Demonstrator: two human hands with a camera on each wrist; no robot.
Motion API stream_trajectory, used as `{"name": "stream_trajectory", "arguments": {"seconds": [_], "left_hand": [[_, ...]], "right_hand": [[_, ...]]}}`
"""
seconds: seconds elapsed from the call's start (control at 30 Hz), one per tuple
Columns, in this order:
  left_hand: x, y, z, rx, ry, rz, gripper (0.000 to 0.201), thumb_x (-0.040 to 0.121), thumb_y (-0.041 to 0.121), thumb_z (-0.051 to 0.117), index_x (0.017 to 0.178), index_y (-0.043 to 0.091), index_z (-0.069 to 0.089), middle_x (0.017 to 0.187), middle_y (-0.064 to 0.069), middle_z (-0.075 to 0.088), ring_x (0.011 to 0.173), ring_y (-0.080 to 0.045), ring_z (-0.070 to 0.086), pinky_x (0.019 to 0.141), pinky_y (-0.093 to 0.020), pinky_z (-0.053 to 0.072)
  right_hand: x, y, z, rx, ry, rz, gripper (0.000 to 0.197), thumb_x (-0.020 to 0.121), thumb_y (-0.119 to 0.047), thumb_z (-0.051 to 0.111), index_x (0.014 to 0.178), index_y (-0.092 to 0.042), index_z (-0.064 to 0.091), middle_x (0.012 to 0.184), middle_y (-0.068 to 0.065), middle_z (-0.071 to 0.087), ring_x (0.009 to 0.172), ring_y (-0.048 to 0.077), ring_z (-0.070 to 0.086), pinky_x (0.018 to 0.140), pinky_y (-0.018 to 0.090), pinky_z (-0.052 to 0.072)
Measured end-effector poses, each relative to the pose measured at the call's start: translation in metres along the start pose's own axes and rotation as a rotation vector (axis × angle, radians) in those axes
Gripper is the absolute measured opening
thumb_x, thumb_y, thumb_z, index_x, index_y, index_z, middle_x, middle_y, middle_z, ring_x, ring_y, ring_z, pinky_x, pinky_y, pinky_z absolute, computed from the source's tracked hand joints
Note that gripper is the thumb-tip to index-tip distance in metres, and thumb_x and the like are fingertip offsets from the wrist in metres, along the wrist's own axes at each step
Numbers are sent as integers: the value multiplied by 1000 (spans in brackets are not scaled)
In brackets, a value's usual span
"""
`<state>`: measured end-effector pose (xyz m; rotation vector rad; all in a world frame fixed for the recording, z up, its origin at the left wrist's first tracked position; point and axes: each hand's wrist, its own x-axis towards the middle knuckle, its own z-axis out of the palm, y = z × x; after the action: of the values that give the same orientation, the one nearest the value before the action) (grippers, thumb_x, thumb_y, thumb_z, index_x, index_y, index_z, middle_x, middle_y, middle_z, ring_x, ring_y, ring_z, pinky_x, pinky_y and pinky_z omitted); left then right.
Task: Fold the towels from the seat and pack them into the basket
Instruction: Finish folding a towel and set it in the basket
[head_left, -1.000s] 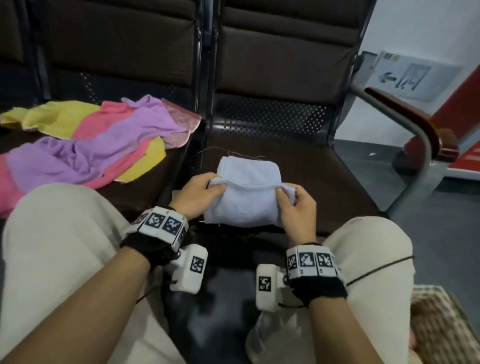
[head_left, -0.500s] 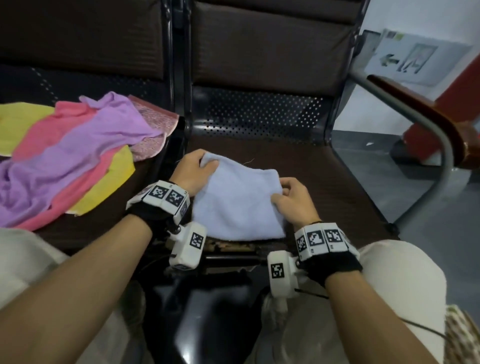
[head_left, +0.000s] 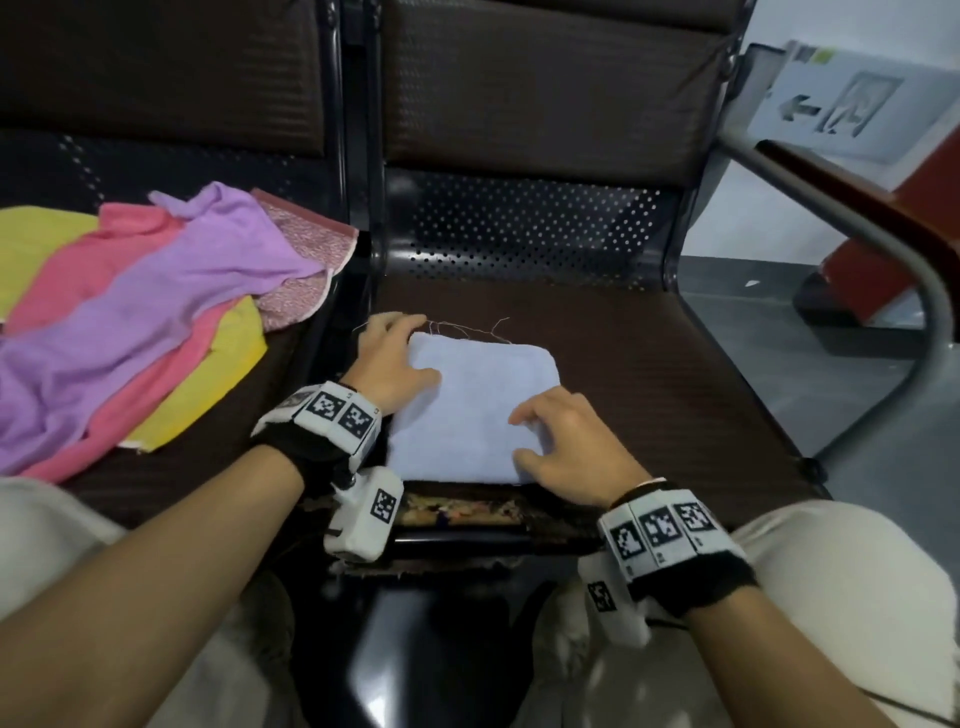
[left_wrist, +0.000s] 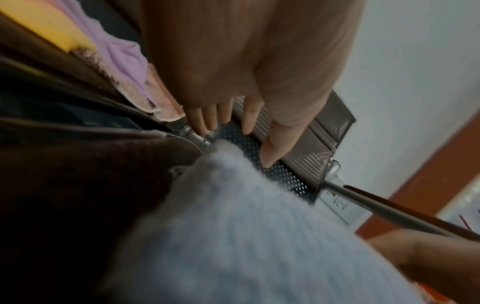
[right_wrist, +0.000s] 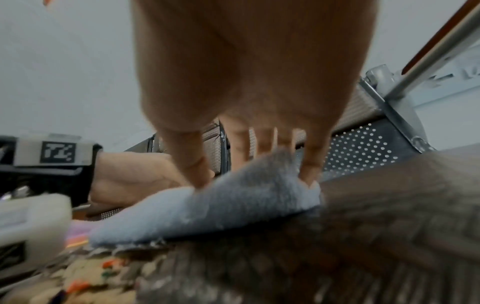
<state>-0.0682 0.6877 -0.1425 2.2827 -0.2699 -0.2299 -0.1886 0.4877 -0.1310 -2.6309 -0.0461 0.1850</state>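
Observation:
A light blue towel (head_left: 472, 410) lies folded into a flat square near the front of the brown seat (head_left: 649, 374). My left hand (head_left: 397, 345) rests along its left edge, fingers straight and thumb lying on the cloth. My right hand (head_left: 540, 431) presses on the near right corner with spread fingers. In the right wrist view the fingertips (right_wrist: 310, 174) push down into the towel (right_wrist: 233, 201). The left wrist view shows straight fingers (left_wrist: 205, 119) above the towel (left_wrist: 246, 236). The basket is out of view.
A loose pile of towels lies on the seat to the left: purple (head_left: 156, 312) on top, pink (head_left: 78, 270), yellow (head_left: 208, 384) and a patterned pink one (head_left: 306, 260). A metal armrest (head_left: 883, 249) borders the right side. My knees flank the worn front edge.
The blue towel was held by its folded edge; it has been turned over onto the seat. Both hands let go of the edge and now lie flat on it.

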Motion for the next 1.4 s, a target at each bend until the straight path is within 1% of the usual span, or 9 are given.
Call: {"name": "stream_trajectory", "arguments": {"seconds": [0.13, 0.33, 0.47, 0.57, 0.67, 0.83, 0.93, 1.17, 1.4], "left_hand": [[-39, 11, -1, 38, -125, 189, 19, 86, 18, 64, 105, 17, 66, 103, 3, 55, 102, -16, 52, 99, -31, 41], [-66, 11, -4, 428, -371, 288, 57, 83, 48, 62, 129, 16, 52, 126, -1, 49, 121, -17, 43, 105, -36, 34], [-76, 15, -10, 542, -267, 322, 15, 85, 23, 57, 100, 21, 54, 107, -2, 55, 106, -25, 54, 88, -40, 43], [-85, 22, -17, 448, -271, 277, 12, 87, 18, 50, 79, 25, 46, 89, -5, 58, 88, -30, 59, 74, -41, 48], [-87, 27, -24, 374, -298, 240, 9, 89, 14, 48, 84, 18, 54, 95, -12, 62, 90, -31, 59, 78, -41, 48], [-73, 32, -36, 283, -341, 131, 16, 91, 19, 51, 76, 13, 52, 80, -3, 54, 77, -20, 50, 65, -29, 36], [-61, 27, -39, 112, -356, 9, 9, 92, 18, 53, 86, 12, 55, 77, -3, 55, 74, -20, 54, 60, -29, 44], [-25, 16, -29, 237, -313, -42, 7, 92, 17, 52, 87, 13, 55, 91, -10, 57, 87, -26, 56, 72, -28, 39], [-9, 3, -15, 453, -302, 76, 28, 96, 16, 46, 122, 8, 54, 121, -15, 53, 114, -30, 51, 98, -37, 39]], "right_hand": [[-2, -3, -8, -74, -237, 38, 59, 77, -26, 68, 132, -24, 47, 130, -5, 39, 121, 15, 30, 101, 25, 30], [-3, -20, -17, -45, 29, 82, 14, 83, -10, 52, 80, -12, 65, 86, 12, 65, 93, 34, 58, 72, 30, 43], [-18, -18, -21, 39, 69, 75, 18, 85, -11, 52, 87, -3, 68, 90, 16, 68, 92, 32, 60, 67, 27, 37], [-31, -14, -21, -41, -64, 83, 30, 81, -21, 66, 110, -15, 64, 111, 7, 64, 106, 24, 56, 79, 24, 38], [-37, -16, -20, -160, -236, 41, 62, 71, -28, 81, 125, -19, 53, 122, 2, 52, 113, 20, 48, 95, 29, 40], [-25, -15, -32, -42, -17, 61, 32, 79, -24, 71, 108, -13, 62, 103, 7, 64, 100, 25, 58, 71, 25, 36], [-10, -11, -39, 161, 4, 116, 24, 81, -22, 70, 102, -16, 61, 98, 3, 63, 95, 21, 58, 76, 29, 44], [38, -4, -27, 119, -28, 253, 26, 89, -36, 62, 98, -12, 59, 102, 4, 61, 91, 18, 55, 69, 25, 39], [52, 8, -15, 57, -122, 537, 80, 83, -69, 48, 130, -4, 50, 135, 14, 52, 119, 30, 52, 90, 30, 43]]}}
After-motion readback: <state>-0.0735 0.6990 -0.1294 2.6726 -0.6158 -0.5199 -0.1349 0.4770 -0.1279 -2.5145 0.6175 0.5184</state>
